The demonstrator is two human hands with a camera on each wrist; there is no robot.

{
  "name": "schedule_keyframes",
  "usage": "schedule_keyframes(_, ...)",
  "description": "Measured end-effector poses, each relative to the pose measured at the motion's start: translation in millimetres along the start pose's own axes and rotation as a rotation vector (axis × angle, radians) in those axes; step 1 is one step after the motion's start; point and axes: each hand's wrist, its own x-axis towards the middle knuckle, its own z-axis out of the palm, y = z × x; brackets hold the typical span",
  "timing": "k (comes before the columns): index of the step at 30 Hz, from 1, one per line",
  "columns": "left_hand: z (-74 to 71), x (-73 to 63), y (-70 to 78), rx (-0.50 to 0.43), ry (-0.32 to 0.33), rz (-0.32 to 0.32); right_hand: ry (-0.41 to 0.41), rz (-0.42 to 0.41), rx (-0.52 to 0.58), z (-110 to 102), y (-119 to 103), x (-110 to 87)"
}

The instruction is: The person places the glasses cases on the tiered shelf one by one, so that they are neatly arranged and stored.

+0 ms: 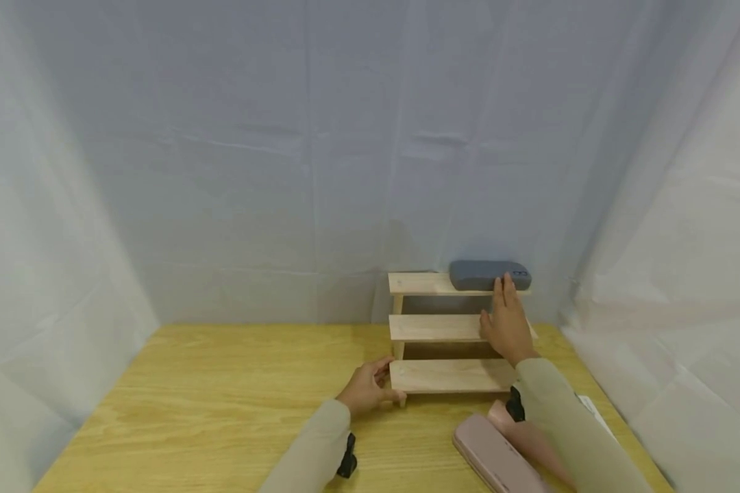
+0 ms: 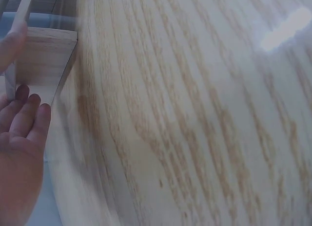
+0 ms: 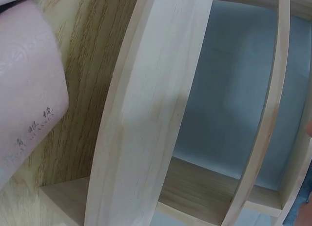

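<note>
While pale sheets (image 1: pixel 271 171) fill the back and both sides of the scene, the yellow wood-grain tabletop (image 1: pixel 240 397) stretches out beneath all the action! Standing on it, right of centre, it's the wooden rack (image 1: pixel 450 375), three plain timber steps climbing toward the back. Two light sleeves (image 1: pixel 311 448) reach in from below, the right one passing over a darker pink object (image 1: pixel 539 445), too covered to identify. Just beside that, a light pink case (image 1: pixel 496 452) lies aslant in front of the rack, its near end cut off by the frame edge. And up top, there's the blue-grey case (image 1: pixel 481 275), lying lengthwise on the right end of the highest step, small dark marks near its right end! On to the hands: the right hand (image 1: pixel 508 329) is up at that case, fingers nearly straight, tips against its front side, nothing gripped. Down low, the left hand (image 1: pixel 366 390) has hold of the rack by the left end of the bottom step, fingers bent around it, thumb near the front corner. Black bands (image 1: pixel 347 457) show at both wrists, and a white sliver (image 1: pixel 595 414) peeks out beyond the right sleeve.
</note>
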Motion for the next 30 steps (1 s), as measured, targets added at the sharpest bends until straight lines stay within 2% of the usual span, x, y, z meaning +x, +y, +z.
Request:
schedule_keyframes(15, 1.0, 3.3, -1.3, 0.072, -0.007, 0.037, -0.027, 0.025, -0.010, -4.2, -0.2, -0.6)
schedule_keyframes(25, 1.0, 1.6, 0.8, 0.027, 0.003, 0.000, -0.025, -0.003, -0.040, -9.7, 2.4, 0.1)
schedule_keyframes(30, 0.9, 3.5, 0.0, 0.029, 0.001, -0.007, -0.044, 0.004, 0.014, -17.7, 0.3, -4.9)
